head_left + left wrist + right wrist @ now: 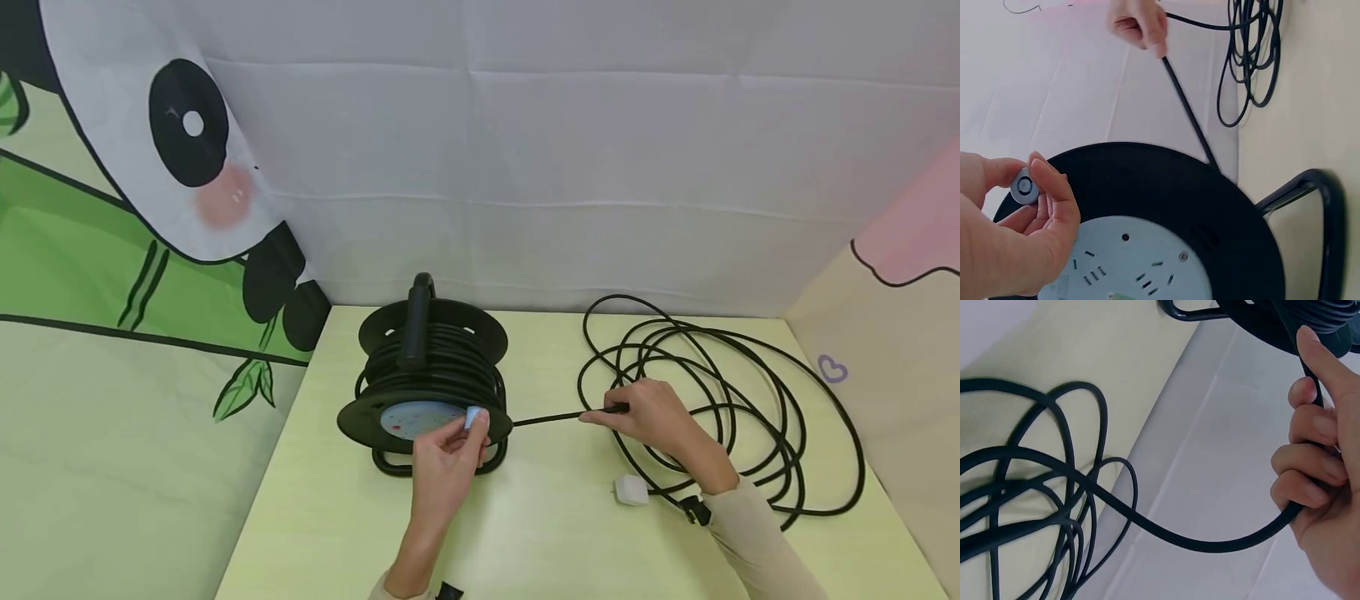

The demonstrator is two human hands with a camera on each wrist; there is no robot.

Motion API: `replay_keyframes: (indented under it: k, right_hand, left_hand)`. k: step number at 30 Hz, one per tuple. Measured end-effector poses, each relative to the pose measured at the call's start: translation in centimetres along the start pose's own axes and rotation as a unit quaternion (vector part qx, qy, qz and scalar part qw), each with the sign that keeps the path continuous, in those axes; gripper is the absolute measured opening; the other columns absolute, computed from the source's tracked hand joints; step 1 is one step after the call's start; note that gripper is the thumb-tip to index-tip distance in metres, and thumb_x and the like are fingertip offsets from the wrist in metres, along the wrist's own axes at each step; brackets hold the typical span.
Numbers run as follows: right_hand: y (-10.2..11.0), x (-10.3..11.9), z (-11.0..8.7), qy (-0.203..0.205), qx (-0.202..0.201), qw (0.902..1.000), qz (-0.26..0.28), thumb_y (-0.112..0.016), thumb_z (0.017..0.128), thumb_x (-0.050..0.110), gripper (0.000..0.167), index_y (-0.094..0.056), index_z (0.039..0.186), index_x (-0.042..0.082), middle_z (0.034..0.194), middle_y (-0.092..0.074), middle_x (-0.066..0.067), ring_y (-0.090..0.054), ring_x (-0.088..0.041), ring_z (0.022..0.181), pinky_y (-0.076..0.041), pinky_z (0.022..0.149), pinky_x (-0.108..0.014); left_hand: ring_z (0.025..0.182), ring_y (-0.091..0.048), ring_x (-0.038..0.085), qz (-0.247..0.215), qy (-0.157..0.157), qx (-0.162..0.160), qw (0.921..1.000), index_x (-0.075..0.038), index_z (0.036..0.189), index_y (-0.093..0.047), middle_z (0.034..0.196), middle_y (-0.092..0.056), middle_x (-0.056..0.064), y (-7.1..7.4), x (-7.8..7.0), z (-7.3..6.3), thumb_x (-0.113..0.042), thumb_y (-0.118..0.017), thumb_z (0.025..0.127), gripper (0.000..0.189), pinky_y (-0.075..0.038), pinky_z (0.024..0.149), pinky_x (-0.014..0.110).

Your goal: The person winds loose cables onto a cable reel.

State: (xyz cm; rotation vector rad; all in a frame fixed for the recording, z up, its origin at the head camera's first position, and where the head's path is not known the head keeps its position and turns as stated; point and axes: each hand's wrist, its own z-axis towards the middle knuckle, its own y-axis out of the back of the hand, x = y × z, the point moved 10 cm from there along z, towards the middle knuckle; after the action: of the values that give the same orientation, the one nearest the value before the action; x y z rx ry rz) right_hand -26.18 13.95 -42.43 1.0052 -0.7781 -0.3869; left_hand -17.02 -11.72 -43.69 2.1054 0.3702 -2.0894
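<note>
A black cable reel (429,350) stands on the table, cable wound round its drum and a pale blue socket panel (1141,256) on its front. At the front disc's right side, my left hand (450,450) pinches a small light-blue knob (1025,186) between thumb and fingers. My right hand (654,417) grips the black cable (1210,545), fingers curled round it. From that hand a straight stretch of cable (1188,115) runs to the reel. Beyond the hand the cable curves away into loose loops (780,400) on the table.
A white plug (631,490) lies near the loops, left of the right sleeve (757,533). The reel has a black carrying handle (415,329) on top and a tubular foot (1333,231) below. A white cloth wall (600,167) rises at the table's back edge.
</note>
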Motion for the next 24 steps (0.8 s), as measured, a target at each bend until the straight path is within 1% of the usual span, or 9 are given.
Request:
replay_keyframes:
  k: [2,5,8,12,14,18,20,21,24]
  right_hand:
    - [0.6,-0.2,-0.1,0.006,-0.008,0.9999,-0.004,-0.087,0.083,0.033,0.035,-0.059,0.062,0.028,0.052,-0.035,0.025,-0.024,0.008,0.047,-0.023,0.045,-0.017]
    - [1.5,-0.7,-0.4,0.008,-0.017,0.9998,-0.009,-0.087,0.082,0.034,0.033,-0.062,0.062,0.029,0.051,-0.038,0.025,-0.025,0.009,0.046,-0.024,0.043,-0.017]
    - [2.5,-1.1,-0.7,0.011,-0.031,0.9994,-0.013,-0.088,0.08,0.033,0.026,-0.067,0.065,0.029,0.053,-0.046,0.025,-0.027,0.011,0.046,-0.027,0.042,-0.017]
    - [3.8,-1.7,-1.2,0.013,-0.049,0.9984,-0.025,-0.09,0.078,0.03,0.022,-0.071,0.068,0.025,0.054,-0.053,0.022,-0.028,0.011,0.046,-0.029,0.041,-0.016]
    - [4.3,-2.2,-1.5,-0.002,-0.047,0.9985,-0.028,-0.091,0.077,0.03,0.021,-0.072,0.069,0.024,0.055,-0.054,0.021,-0.029,0.011,0.045,-0.03,0.041,-0.017]
    - [4.7,-3.5,-2.1,-0.057,-0.025,0.9978,-0.023,-0.088,0.082,0.036,0.024,-0.069,0.068,0.026,0.053,-0.049,0.022,-0.027,0.006,0.045,-0.028,0.044,-0.019]
    - [4.7,-4.0,-2.3,-0.079,-0.011,0.9967,-0.017,-0.086,0.084,0.038,0.027,-0.067,0.067,0.028,0.052,-0.045,0.023,-0.026,0.004,0.045,-0.028,0.046,-0.02]
    - [4.7,-4.0,-2.4,-0.084,-0.003,0.9963,-0.02,-0.085,0.085,0.039,0.029,-0.065,0.066,0.029,0.051,-0.042,0.023,-0.026,0.004,0.045,-0.028,0.047,-0.02]
    - [4.6,-4.1,-2.6,-0.09,0.009,0.9957,-0.019,-0.084,0.086,0.04,0.029,-0.067,0.066,0.027,0.051,-0.044,0.023,-0.029,0.003,0.045,-0.031,0.048,-0.021]
  left_hand:
    - [0.057,-0.063,0.009,-0.003,0.001,0.001,1.0,0.013,0.091,-0.073,0.069,-0.067,0.011,-0.3,0.3,0.0,-0.013,-0.073,0.098,0.026,-0.057,0.056,0.021]
    - [0.057,-0.063,0.011,-0.005,0.001,0.006,1.0,0.011,0.09,-0.073,0.067,-0.066,0.006,-0.7,0.6,0.0,-0.012,-0.073,0.098,0.025,-0.057,0.056,0.022]
    - [0.058,-0.063,0.012,0.0,0.002,0.008,1.0,0.009,0.09,-0.075,0.067,-0.067,0.004,-0.9,0.9,-0.1,-0.013,-0.073,0.097,0.023,-0.058,0.056,0.024]
    - [0.058,-0.064,0.009,0.009,-0.004,0.009,0.9999,0.008,0.093,-0.076,0.068,-0.068,0.004,-1.2,1.1,-0.1,-0.013,-0.074,0.097,0.021,-0.058,0.056,0.024]
    - [0.057,-0.064,0.008,0.012,-0.01,0.009,0.9998,0.008,0.093,-0.076,0.069,-0.069,0.004,-1.4,1.3,-0.2,-0.012,-0.074,0.096,0.021,-0.059,0.056,0.024]
    - [0.058,-0.066,0.008,0.027,-0.03,0.015,0.9991,0.008,0.091,-0.076,0.069,-0.07,0.006,-1.9,1.8,-0.2,-0.013,-0.074,0.097,0.021,-0.058,0.057,0.022]
    - [0.059,-0.066,0.009,0.035,-0.031,0.017,0.9988,0.006,0.09,-0.077,0.07,-0.07,0.006,-2.1,2.5,-0.2,-0.013,-0.074,0.096,0.021,-0.057,0.057,0.021]
    - [0.059,-0.066,0.009,0.04,-0.027,0.018,0.9987,0.005,0.089,-0.077,0.07,-0.07,0.006,-2.1,2.9,-0.2,-0.014,-0.074,0.096,0.02,-0.057,0.057,0.021]
    - [0.059,-0.066,0.01,0.047,-0.01,0.018,0.9987,0.003,0.088,-0.078,0.071,-0.071,0.007,-2.2,4.3,-0.2,-0.014,-0.075,0.096,0.019,-0.057,0.057,0.021]
